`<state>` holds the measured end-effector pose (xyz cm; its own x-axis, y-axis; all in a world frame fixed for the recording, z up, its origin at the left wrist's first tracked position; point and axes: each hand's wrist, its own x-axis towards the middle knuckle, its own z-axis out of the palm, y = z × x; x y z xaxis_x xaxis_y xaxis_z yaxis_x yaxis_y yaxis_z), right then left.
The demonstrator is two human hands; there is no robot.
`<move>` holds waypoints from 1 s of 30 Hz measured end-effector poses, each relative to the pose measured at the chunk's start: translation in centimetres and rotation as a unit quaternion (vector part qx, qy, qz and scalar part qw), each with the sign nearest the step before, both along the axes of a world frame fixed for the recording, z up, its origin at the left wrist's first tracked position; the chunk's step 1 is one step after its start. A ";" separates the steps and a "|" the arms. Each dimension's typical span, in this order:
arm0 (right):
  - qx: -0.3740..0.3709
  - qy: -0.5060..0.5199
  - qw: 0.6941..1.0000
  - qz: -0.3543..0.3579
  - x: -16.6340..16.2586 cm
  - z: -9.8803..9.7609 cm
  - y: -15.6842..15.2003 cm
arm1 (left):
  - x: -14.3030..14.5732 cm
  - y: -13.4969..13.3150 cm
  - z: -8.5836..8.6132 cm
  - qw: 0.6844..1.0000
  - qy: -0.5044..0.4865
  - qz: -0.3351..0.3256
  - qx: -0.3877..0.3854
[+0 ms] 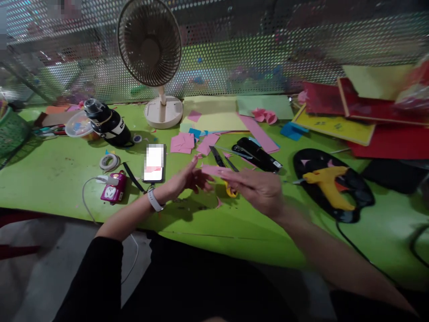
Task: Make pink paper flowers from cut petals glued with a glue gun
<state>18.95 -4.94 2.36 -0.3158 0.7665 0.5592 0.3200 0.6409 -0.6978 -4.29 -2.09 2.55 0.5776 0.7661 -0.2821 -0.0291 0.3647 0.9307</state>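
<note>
From my end, the pink paper piece marks the dial's centre, above the green table. The right hand, at four o'clock, grips it by one end, its fingers closed — presumably so the other end stays free for the left. At nine o'clock the left hand is loosely spread, fingers half curled; I can't tell whether it touches the paper. Pink squares lie toward half past ten, a stapler at two, a glue gun at three — probably kept close for easy reach.
</note>
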 end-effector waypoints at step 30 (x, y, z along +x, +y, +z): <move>-0.295 0.116 0.946 -0.075 -3.2 -2.3 -0.2 | 0.7 -1.8 -3.5 0.998 -0.056 0.012 0.011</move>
<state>15.77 -5.15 0.03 -0.1008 0.9930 0.0613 0.1708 0.0780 -0.9822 -3.58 -3.85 -0.95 0.5855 0.7857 -0.1995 -0.1413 0.3413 0.9293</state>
